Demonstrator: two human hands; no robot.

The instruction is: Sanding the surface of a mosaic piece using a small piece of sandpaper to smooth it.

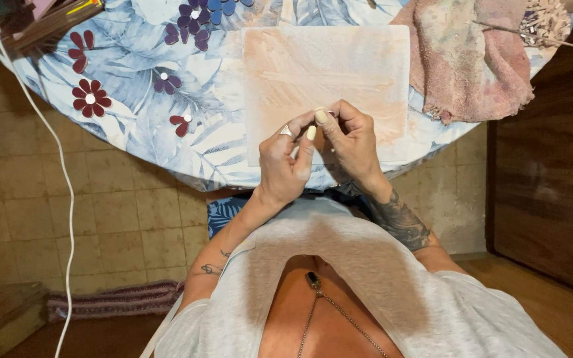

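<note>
Left hand (285, 166) and right hand (351, 140) together over near edge of pale clay-smeared board (326, 73), fingertips pinched narrow on something tiny; object itself too small to tell. Board flat on floral tablecloth (134, 99). Stained pink rag (469, 59) just right of board.

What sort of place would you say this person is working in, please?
Probably a home craft corner: a round table with a blue floral cloth, a peach-stained square work board, a stained pink rag, and a tiled beige floor.
</note>
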